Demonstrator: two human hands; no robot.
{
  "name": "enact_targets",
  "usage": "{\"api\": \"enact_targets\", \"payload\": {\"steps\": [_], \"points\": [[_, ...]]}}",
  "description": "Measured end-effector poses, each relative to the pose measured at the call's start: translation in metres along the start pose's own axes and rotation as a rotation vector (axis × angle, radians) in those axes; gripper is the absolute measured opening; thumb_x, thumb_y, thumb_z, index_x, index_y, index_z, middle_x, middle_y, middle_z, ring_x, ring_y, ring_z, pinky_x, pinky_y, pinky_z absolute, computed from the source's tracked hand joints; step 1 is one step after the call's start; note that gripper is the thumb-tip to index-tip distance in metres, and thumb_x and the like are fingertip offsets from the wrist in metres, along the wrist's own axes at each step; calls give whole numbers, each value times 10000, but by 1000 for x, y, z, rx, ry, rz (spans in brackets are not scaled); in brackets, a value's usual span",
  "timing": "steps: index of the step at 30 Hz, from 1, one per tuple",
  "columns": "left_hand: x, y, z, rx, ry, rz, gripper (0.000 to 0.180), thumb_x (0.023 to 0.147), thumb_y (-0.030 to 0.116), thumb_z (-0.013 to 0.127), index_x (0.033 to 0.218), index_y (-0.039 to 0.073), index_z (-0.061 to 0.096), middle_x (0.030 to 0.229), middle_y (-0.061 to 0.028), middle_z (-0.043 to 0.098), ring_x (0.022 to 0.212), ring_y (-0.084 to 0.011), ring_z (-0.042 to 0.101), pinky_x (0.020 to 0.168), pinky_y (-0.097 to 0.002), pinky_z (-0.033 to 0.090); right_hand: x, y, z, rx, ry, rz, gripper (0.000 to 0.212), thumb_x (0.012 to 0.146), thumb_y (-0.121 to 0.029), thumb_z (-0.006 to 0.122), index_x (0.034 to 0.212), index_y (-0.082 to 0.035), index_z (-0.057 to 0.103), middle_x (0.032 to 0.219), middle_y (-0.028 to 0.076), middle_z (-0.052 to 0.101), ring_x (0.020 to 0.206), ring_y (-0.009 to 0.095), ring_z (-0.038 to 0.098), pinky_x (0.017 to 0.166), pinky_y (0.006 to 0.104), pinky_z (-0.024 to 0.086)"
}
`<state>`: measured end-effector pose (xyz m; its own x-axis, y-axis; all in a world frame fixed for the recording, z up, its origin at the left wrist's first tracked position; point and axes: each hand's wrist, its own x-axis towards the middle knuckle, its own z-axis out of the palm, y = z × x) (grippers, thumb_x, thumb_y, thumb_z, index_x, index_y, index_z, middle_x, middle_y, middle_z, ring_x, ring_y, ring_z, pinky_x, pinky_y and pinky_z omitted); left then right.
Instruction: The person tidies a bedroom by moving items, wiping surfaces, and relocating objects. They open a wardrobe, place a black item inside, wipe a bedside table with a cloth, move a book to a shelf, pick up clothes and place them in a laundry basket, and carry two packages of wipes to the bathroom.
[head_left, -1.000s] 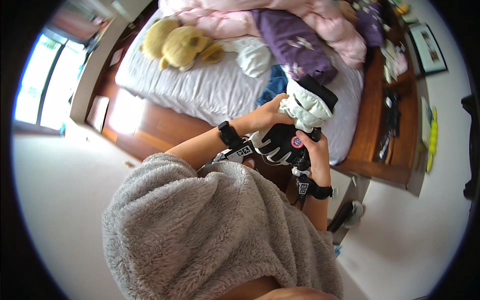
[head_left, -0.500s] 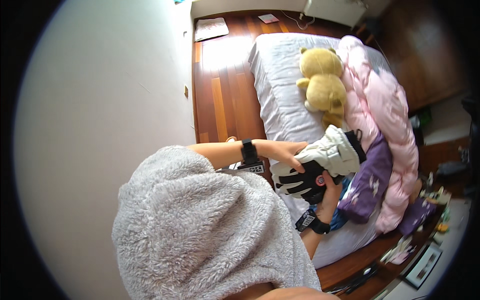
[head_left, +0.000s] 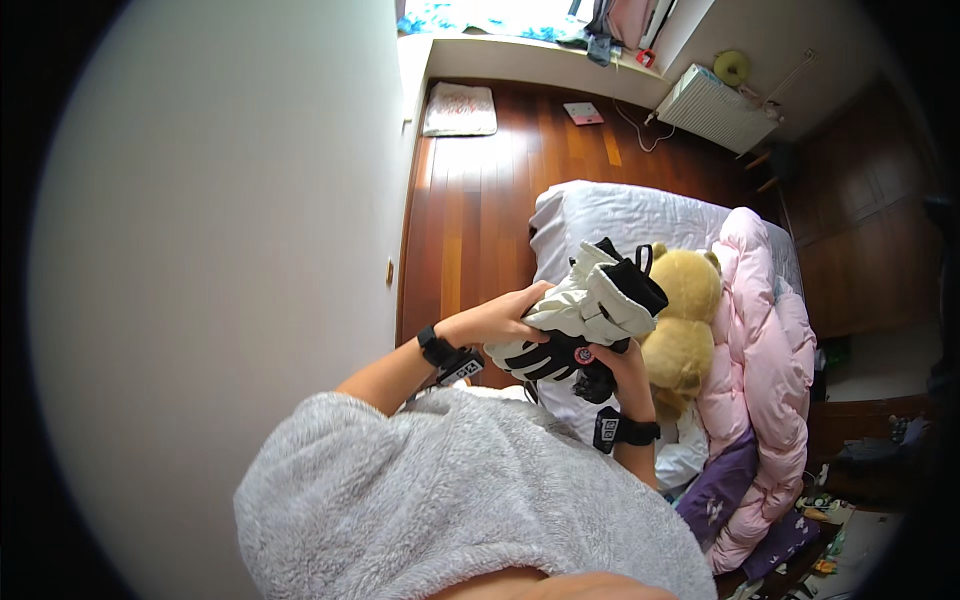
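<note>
A pair of white and black padded gloves [head_left: 585,312] is held between my hands, over the near edge of the bed [head_left: 625,208]. Their black-lined cuffs point up and away, and a black loop stands out at one cuff. My left hand [head_left: 508,314] is closed around the left side of the white part, near the cuffs. From the right, my right hand [head_left: 628,378] grips the black palm part, with its thumb beside a small round red patch. The glove fingers hang toward my body. Just beyond the gloves lies a tan plush toy [head_left: 685,325].
A pink quilt [head_left: 755,360] runs along the bed's right side, with a purple pillow [head_left: 720,485] near its lower end. A white wall [head_left: 220,220] rises at left. Wooden floor [head_left: 465,215], a mat [head_left: 460,110] and a radiator [head_left: 715,110] lie farther off.
My view has tilted up, bringing the window sill and radiator into sight. Both hands, still holding the gloves, have turned the cuffs more upward and sit farther left in view.
</note>
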<state>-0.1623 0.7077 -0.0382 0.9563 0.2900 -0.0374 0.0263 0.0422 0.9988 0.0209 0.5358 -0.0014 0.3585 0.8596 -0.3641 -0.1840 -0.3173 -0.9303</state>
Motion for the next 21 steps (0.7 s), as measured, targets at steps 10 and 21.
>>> {"api": "enact_targets", "payload": {"steps": [10, 21], "points": [[213, -16, -254, 123, -61, -16, 687, 772, 44, 716, 1365, 32, 370, 1227, -129, 553, 1163, -186, 497, 1014, -317, 375, 333, -61, -19, 28, -262, -102, 570, 759, -55, 763, 1266, 27, 515, 1195, 75, 602, 1101, 156, 553, 927, 292, 466], [404, -7, -545, -68, 201, -303, 726, 753, 107, 723, 1376, 34, 357, 1261, -79, 493, 1207, -174, 431, 1037, -312, 333, 739, -172, 23, 196, -490, 49, 394, 791, -43, 713, 1162, 30, 604, 1112, 69, 648, 1033, 150, 579, 914, 285, 464]]}}
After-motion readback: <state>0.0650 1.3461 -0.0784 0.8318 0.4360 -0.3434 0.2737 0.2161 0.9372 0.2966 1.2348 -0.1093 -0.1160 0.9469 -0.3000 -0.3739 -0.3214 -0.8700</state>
